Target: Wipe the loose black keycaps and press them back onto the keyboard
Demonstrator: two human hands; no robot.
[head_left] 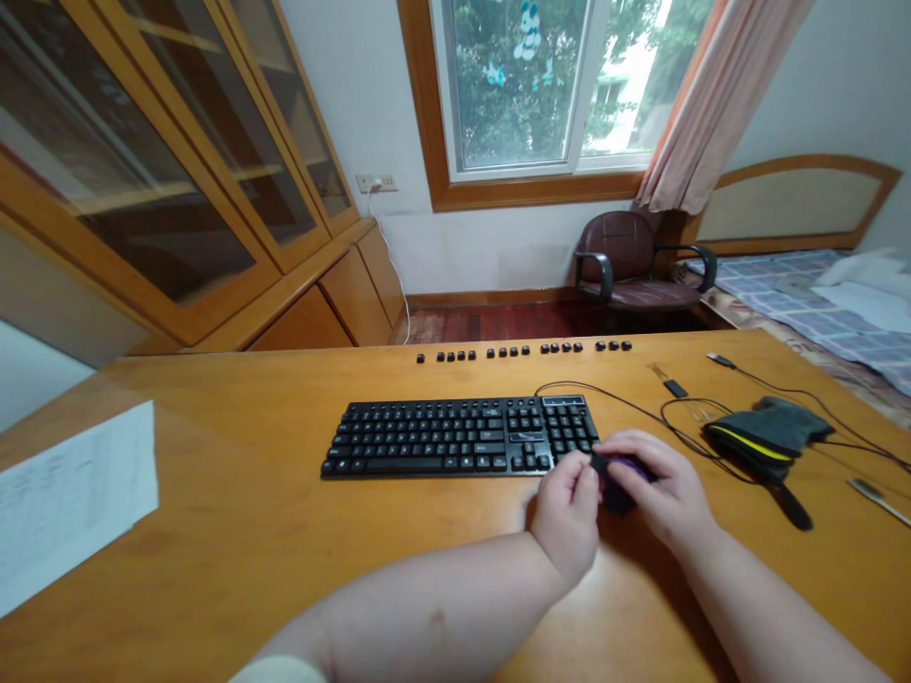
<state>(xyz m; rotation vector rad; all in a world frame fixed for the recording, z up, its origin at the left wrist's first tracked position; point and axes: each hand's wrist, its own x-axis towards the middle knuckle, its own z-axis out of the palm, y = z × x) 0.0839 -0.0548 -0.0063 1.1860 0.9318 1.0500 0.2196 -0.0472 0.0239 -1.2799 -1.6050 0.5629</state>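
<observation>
My right hand (665, 489) is closed around a dark purple, cloth-like bundle (624, 482) by the keyboard's right front corner. Against it, my left hand (569, 517) is closed in a pinch, thumb on the fingers; a small dark thing seems to be between the two hands, too covered to name. Just beyond them lies a black keyboard (427, 438), whose number pad is nearest my hands. Its top row looks bare of keycaps. Behind the keyboard, loose black keycaps (509, 352) stand in small groups along the desk's far edge.
On the right of the desk (249, 531) are a grey cloth with a yellow stripe (769, 432), a black cable with a USB plug (722, 360), a small black piece with wires (675, 387) and a brush (879, 498). Papers (78, 503) lie left. A chair (622, 261) stands beyond.
</observation>
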